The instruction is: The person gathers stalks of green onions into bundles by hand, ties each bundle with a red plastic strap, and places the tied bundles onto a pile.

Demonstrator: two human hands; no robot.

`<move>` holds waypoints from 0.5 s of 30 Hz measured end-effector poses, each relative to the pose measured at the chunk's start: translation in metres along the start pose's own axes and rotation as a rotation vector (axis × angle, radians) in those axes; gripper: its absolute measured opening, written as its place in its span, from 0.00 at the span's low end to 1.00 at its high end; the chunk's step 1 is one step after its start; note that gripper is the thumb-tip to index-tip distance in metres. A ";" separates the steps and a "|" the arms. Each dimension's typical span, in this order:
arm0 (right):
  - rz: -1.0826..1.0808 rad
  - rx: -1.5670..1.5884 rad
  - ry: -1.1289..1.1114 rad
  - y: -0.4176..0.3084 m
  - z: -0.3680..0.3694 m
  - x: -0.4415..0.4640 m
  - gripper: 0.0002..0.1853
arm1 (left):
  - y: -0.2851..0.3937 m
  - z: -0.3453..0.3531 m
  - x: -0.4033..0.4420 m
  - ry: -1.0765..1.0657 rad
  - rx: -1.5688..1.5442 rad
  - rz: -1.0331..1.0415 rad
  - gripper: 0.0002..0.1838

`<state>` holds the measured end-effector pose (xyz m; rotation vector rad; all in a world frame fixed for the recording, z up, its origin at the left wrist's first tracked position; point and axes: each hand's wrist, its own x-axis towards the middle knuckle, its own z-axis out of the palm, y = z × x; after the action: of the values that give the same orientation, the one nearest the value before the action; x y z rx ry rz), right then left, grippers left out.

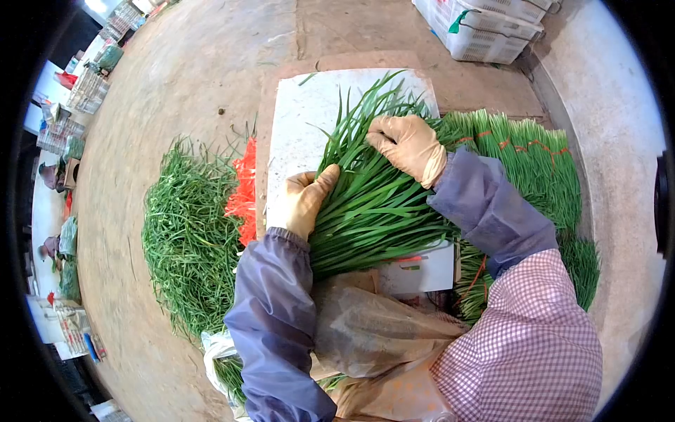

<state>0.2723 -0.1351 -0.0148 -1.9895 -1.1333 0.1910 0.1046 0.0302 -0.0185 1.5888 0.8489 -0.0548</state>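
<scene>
A loose sheaf of garlic chives (383,221) lies across a white board (299,116), its long green leaves fanned toward the far side. My left hand (308,202), in a pale glove, closes its thumb and fingers on the leaves at the sheaf's left edge. Over the far part of the sheaf, my right hand (411,144), gloved too, pinches at some leaves with its fingertips. What exactly sits between those fingertips is partly hidden. To the right stand several chive bundles (520,158) tied with red bands.
Left of the board are red ties (243,193) and a heap of loose green leaves (190,239) on the floor. White plastic crates (485,35) stand at the far right by the wall (619,126). More crates and people are along the far left.
</scene>
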 end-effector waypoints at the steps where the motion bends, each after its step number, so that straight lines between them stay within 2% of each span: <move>1: -0.007 -0.016 0.064 0.003 0.001 -0.003 0.12 | 0.000 0.000 0.000 -0.003 0.003 -0.002 0.27; 3: -0.083 -0.060 0.231 0.012 0.004 -0.007 0.12 | 0.000 0.000 0.001 -0.009 0.009 -0.006 0.27; 6: 0.265 0.334 0.267 0.016 -0.001 -0.015 0.12 | -0.007 -0.002 0.007 -0.006 0.024 0.009 0.27; 7: 0.261 0.388 0.271 0.014 -0.008 -0.015 0.12 | -0.010 -0.003 0.008 -0.016 0.016 0.018 0.27; 10: 0.127 0.336 0.204 0.001 -0.015 -0.018 0.12 | -0.006 -0.003 0.005 -0.032 0.008 0.032 0.27; 11: -0.106 0.052 0.138 -0.002 -0.018 -0.014 0.13 | -0.001 -0.003 0.001 -0.028 0.015 0.030 0.28; 12: -0.080 -0.120 0.039 -0.006 -0.015 -0.014 0.15 | 0.003 -0.001 -0.003 -0.024 0.022 0.027 0.28; 15: -0.151 -0.124 0.081 0.007 0.012 -0.006 0.19 | 0.004 0.001 -0.003 -0.004 0.043 0.036 0.29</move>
<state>0.2674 -0.1351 -0.0293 -1.9899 -1.2629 -0.0383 0.1050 0.0286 -0.0142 1.6435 0.8206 -0.0501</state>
